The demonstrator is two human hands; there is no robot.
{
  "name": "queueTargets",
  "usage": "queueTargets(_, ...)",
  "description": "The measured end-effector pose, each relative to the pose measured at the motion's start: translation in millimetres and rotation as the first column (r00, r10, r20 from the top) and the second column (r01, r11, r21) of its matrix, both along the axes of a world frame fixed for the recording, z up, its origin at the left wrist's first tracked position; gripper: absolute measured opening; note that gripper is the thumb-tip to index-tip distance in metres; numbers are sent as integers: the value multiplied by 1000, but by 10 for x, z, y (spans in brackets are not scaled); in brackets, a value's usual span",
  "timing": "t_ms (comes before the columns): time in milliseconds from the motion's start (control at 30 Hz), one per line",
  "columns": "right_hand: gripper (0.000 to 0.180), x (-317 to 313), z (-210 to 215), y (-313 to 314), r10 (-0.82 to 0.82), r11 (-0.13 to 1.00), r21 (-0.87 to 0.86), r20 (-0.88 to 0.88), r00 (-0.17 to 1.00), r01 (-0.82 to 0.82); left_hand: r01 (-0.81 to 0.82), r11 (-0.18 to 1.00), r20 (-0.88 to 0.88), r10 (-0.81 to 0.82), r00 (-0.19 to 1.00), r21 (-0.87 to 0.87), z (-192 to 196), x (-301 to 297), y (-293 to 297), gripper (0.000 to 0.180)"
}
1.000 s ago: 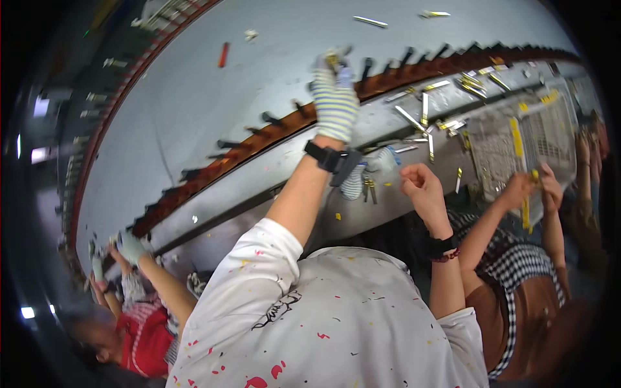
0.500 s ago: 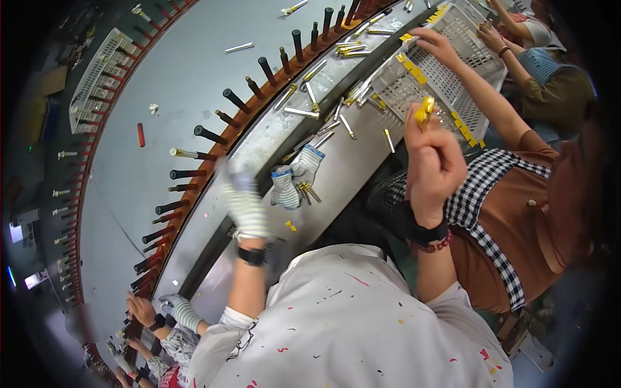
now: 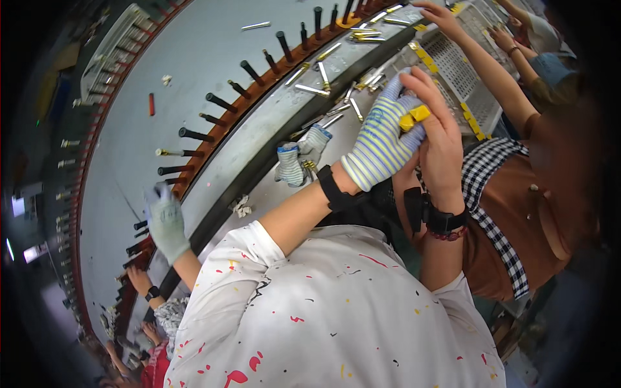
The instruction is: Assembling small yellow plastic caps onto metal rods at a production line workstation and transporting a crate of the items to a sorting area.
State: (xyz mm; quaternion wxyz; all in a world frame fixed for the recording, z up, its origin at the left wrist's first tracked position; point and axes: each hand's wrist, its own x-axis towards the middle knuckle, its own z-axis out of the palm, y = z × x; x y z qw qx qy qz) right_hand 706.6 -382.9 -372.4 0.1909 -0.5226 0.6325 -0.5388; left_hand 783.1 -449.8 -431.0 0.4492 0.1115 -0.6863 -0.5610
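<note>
My left hand [image 3: 383,142], in a striped knit glove, meets my bare right hand [image 3: 445,139] above the bench's near side. Between them, by the thumbs, sit small folded yellow pieces [image 3: 414,118] that look like tape. Both hands are closed around them; what lies behind the fingers is hidden. The right fingertips curve over the gloved ones. Black bands circle both wrists. Beneath and left of my left forearm lie a pair of striped gloves [image 3: 299,157] and a few brass-coloured tubes [image 3: 309,169].
A curved rail with upright dark pegs [image 3: 220,102] runs along the grey table [image 3: 136,155]. Silver and gold tubes [image 3: 323,76] lie scattered on the metal ledge. A white crate [image 3: 446,68] edged with yellow tape stands at right. Co-workers' arms [image 3: 495,84] reach in right and at lower left [image 3: 169,226].
My left hand has swung from the ledge up and right to meet my right hand. The yellow pieces, earlier at my right fingertips, are now between both hands. The whole view has shifted slightly.
</note>
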Motion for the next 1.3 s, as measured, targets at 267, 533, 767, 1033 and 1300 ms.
queueTargets(267,26,507,293,-186,14,966,-257,8,1000,-12,-235,963,-26,240,970,131,712,1314,-362,27)
queueTargets(533,14,900,472,-455,238,930,-191,-334,912,-313,68,862,120,-147,982,502,494,1739,-228,34)
queueTargets(767,14,1066,365,-566,338,937,-13,-220,915,-350,-170,868,192,89,977,466,276,2135,-309,26)
queueTargets(1033,6,1315,235,-729,425,902,75,-341,839,-426,-287,932,390,185,902,222,127,2366,-280,32)
queueTargets(1300,6,1498,-9,-701,453,887,284,-377,808,-365,-288,944,642,121,757,162,40,2571,-336,29)
